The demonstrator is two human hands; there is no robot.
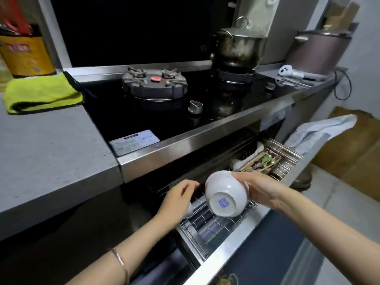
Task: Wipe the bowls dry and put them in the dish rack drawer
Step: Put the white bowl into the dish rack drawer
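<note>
Head view: at lower centre the right hand (261,190) has its grip curled round the rim of a white porcelain bowl (226,194), which is tipped base-outward above the wire rack of the open dish rack drawer (218,229). The left hand (178,200) hovers just left of it with fingers curled; I cannot tell whether its grip holds the white piece beneath. Held by one side only, the bowl could slip, or it could knock the wires if lowered askew.
</note>
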